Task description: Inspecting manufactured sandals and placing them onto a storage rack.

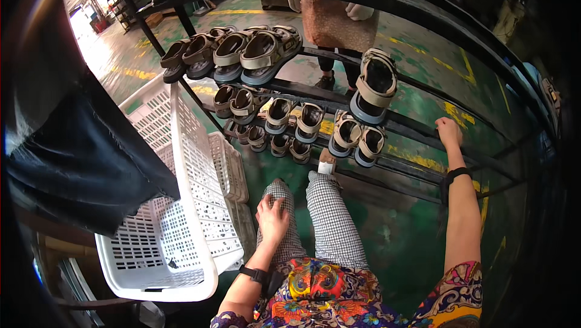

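Observation:
My left hand (272,219) rests on my left leg in checked trousers, fingers spread, holding nothing. My right hand (449,132) is reached forward at the right, fingers curled closed, over a rail of the black metal rack (417,129). Whether it grips the rail or something small is hidden. To its left, a beige strap sandal with a grey sole (375,82) stands tilted on the rack. More beige sandals (266,55) stand in a row at the left of the same shelf, and several smaller-looking ones (310,123) fill the lower shelves.
A large white perforated plastic basket (209,267) stands at my left, beside stacked crates (229,167). Dark sheet material (91,146) hangs over the basket. Behind the rack stands a person in a brown apron (339,25) and pale gloves. Yellow lines mark the green floor (393,225).

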### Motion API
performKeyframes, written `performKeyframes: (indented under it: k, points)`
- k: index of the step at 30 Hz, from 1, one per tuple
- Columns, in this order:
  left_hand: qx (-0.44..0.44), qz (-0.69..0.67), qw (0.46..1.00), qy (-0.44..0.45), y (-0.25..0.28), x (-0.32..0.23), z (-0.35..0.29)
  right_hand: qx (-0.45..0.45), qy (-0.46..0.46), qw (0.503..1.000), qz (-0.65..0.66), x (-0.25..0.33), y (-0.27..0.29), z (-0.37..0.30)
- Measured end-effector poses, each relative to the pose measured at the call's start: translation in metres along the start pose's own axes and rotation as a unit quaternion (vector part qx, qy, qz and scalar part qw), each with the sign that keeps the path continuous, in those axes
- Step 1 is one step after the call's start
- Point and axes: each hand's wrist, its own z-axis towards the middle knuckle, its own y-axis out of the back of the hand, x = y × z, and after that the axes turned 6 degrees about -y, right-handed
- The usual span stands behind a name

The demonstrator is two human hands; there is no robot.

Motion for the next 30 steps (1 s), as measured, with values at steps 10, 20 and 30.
performKeyframes:
  k: [10,20,30]
  points:
    - [0.004,0.002,1.000,-0.005,-0.005,0.004,-0.002,-0.024,0.010,1.000,0.014,-0.002,-0.002,0.001]
    - [0.086,-0.317,0.941,0.084,0.042,-0.043,0.018,-0.040,0.043,0.997,0.046,-0.014,-0.015,0.019]
    - [0.184,-0.758,0.380,-0.497,0.226,-0.240,0.040,0.008,0.039,0.999,0.031,-0.028,-0.019,0.037]
